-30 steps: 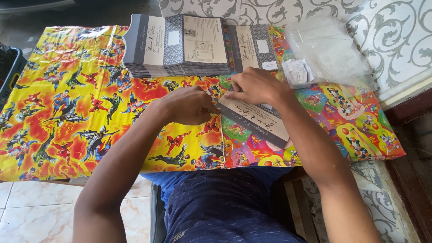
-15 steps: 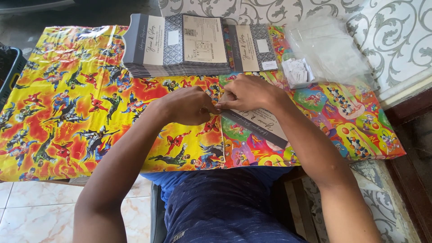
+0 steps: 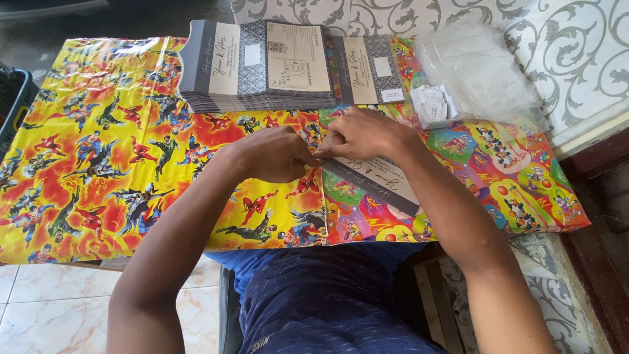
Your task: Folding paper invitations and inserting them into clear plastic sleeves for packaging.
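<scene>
2 hands pinch grey card | bright cartoon tablecloth – tiled floor – patterned wall

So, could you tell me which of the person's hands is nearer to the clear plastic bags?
Right. The right hand sits just below and left of the clear plastic bags; the left hand lies further left, beyond the right hand.

The right hand draws back toward the left hand — a second ago it lay flatter, farther along the grey card. Now both sets of fingertips meet at the card's upper end — pinching it.
</scene>
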